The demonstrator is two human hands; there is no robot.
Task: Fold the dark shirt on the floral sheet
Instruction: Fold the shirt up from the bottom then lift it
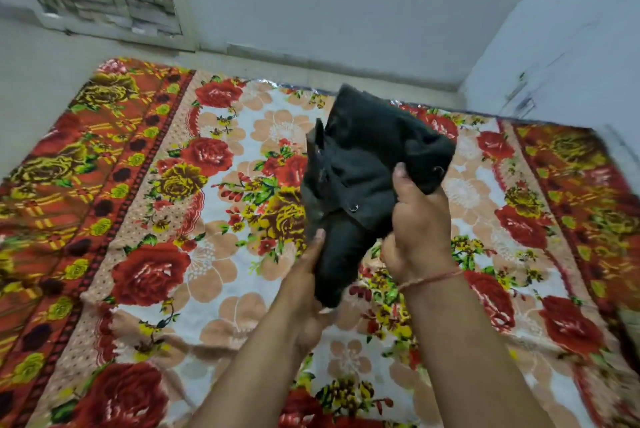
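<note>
Left hand (311, 275) and right hand (420, 220), fingers (403, 182) curled, clutch the bunched dark fabric shirt (374, 150) over the red floral sheet (207, 192); such bunching risks crooked folds.

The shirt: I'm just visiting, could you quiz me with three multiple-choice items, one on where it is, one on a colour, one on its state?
1. Where is the shirt?
A. flat on bare floor
B. held over the sheet
C. hung on a wall

2. What colour is the thread on the right wrist?
A. blue
B. green
C. red

3. How is the shirt?
A. bunched up
B. folded into a neat square
C. spread flat

Answers:
1 B, the left hand and right hand hold it above the sheet.
2 C, the thread shows reddish.
3 A, the cloth is crumpled in loose creases.
</note>
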